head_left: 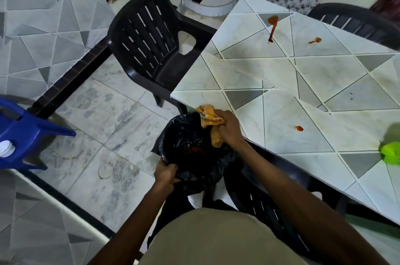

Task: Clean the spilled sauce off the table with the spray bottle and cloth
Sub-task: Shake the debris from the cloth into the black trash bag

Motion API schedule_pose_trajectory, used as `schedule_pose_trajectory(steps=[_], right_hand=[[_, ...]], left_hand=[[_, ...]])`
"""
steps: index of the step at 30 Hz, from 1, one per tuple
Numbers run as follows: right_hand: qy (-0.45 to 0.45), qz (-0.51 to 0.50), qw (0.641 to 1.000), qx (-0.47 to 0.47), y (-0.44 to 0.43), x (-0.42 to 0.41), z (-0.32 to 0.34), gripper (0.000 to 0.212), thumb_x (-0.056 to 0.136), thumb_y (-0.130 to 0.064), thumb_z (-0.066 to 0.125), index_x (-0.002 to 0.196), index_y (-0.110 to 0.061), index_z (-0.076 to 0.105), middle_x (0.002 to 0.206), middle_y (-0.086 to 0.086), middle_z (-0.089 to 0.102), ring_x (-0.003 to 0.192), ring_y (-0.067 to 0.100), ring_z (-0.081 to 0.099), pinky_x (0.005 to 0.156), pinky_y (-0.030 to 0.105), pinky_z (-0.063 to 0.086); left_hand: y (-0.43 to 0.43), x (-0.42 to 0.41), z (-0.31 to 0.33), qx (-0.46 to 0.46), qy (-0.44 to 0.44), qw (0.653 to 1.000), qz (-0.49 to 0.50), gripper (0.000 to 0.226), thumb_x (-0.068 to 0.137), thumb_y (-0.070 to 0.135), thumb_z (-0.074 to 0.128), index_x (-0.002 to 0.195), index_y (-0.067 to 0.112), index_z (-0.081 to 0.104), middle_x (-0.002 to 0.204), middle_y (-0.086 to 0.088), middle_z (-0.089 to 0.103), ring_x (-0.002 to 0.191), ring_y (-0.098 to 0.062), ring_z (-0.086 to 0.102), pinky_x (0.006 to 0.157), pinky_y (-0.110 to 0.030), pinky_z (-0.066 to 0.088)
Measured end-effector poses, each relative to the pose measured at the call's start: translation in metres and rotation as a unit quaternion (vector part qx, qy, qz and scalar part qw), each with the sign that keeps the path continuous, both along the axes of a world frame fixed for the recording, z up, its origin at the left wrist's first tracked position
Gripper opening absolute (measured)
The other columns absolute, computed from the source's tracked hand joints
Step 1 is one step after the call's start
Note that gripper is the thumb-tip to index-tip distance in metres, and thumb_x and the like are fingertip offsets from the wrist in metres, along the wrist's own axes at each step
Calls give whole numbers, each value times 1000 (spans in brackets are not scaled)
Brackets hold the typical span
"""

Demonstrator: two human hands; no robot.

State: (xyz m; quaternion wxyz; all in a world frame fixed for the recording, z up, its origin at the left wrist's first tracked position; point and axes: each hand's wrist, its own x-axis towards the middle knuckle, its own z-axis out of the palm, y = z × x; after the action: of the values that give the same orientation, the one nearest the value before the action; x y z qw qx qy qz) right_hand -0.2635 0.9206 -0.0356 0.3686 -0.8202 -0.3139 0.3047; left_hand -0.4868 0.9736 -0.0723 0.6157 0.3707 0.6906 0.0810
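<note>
In the head view, the right hand (229, 128) was closed tightly round a crumpled orange-yellow cloth (211, 117), holding it at the near edge of the white-and-grey tiled table (281, 70), over the mouth of a black plastic bin bag (190, 145). The left hand (165, 175) gripped the bag's rim from the near side, its fingers curled into the plastic to hold the bag open below the table edge. A reddish smear (195, 149) showed inside the bag.

Three sauce marks lay unwiped on the table: a small red blob (299, 128) near the cloth, and well beyond it a long red-brown streak (272, 26) and a small orange smear (315, 40). A blurred bright green object (390, 153) sat at the right edge of the view. Whether it was the spray bottle could not be told.

The step in hand looked like emptying wiped sauce from the cloth into the bag. The next move would call for carrying the cloth back to the nearest blob, and the far marks would need a long reach across the table.
</note>
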Motion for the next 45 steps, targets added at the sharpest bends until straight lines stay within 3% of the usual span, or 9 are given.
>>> schedule_pose_trajectory(steps=[9, 12, 14, 17, 22, 28, 33, 39, 45], right_hand=[[-117, -143, 983, 12, -58, 35, 7, 38, 80, -9, 42, 101, -17, 73, 94, 15, 67, 91, 31, 61, 70, 27, 35], [-53, -173, 984, -3, -48, 30, -2, 34, 81, -17, 40, 91, -22, 72, 88, 13, 72, 86, 33, 67, 70, 38, 51], [-32, -142, 989, -23, -27, 11, -3, 48, 79, -21, 36, 109, -19, 73, 106, 20, 72, 102, 39, 65, 83, 41, 51], [34, -95, 995, -24, 4, -15, 0, 43, 95, -10, 39, 129, -11, 65, 123, 16, 67, 116, 30, 60, 89, 25, 42], [274, -112, 955, 17, 48, -59, 1, 29, 102, -2, 43, 114, -9, 69, 103, 12, 70, 90, 23, 66, 65, 25, 54], [387, -124, 913, -11, 100, -110, -4, 16, 101, -15, 58, 110, -7, 68, 95, 9, 74, 82, 22, 72, 68, 32, 57], [483, -132, 865, -42, 154, -153, -5, 21, 102, -19, 57, 115, -4, 61, 86, 8, 75, 69, 17, 75, 52, 25, 56], [476, -81, 874, -53, 238, -201, -8, 38, 100, -18, 59, 135, -6, 54, 125, 19, 68, 102, 30, 70, 73, 38, 61], [473, -38, 879, -51, 340, -232, -13, 53, 85, -26, 77, 132, -9, 60, 122, 18, 70, 111, 35, 69, 90, 47, 57]], left_hand=[[6, -7, 0, 8, -13, 1000, 9, 48, 85, -11, 44, 128, 6, 53, 113, -21, 62, 70, -24, 61, 39, -26, 53], [11, -11, 1, 6, -14, 1000, 17, 46, 84, -12, 43, 126, 5, 54, 106, -17, 60, 66, -22, 59, 39, -26, 53], [15, -17, 0, 10, -12, 1000, 22, 47, 84, -11, 44, 126, 7, 54, 106, -16, 60, 67, -23, 60, 39, -26, 52], [21, -23, -3, 11, -3, 1000, 12, 48, 83, -10, 44, 127, 7, 55, 100, -15, 61, 65, -23, 59, 36, -23, 49], [44, -52, -6, 1, 0, 1000, 31, 50, 86, -7, 46, 131, 10, 54, 94, -13, 60, 65, -23, 58, 35, -21, 46], [96, -117, -13, -10, -42, 996, 78, 51, 91, 2, 53, 140, 16, 50, 116, -17, 65, 81, -23, 65, 44, -25, 53], [156, -176, -17, 2, -60, 995, 83, 50, 93, 13, 60, 141, 22, 48, 123, -12, 61, 99, -26, 64, 52, -27, 57], [233, -228, -13, 21, -74, 989, 126, 47, 92, 18, 65, 137, 21, 50, 119, -10, 62, 98, -26, 64, 56, -30, 59], [319, -259, -12, 29, -89, 973, 209, 57, 92, 7, 64, 144, 18, 45, 130, -14, 58, 101, -31, 62, 56, -31, 60]])
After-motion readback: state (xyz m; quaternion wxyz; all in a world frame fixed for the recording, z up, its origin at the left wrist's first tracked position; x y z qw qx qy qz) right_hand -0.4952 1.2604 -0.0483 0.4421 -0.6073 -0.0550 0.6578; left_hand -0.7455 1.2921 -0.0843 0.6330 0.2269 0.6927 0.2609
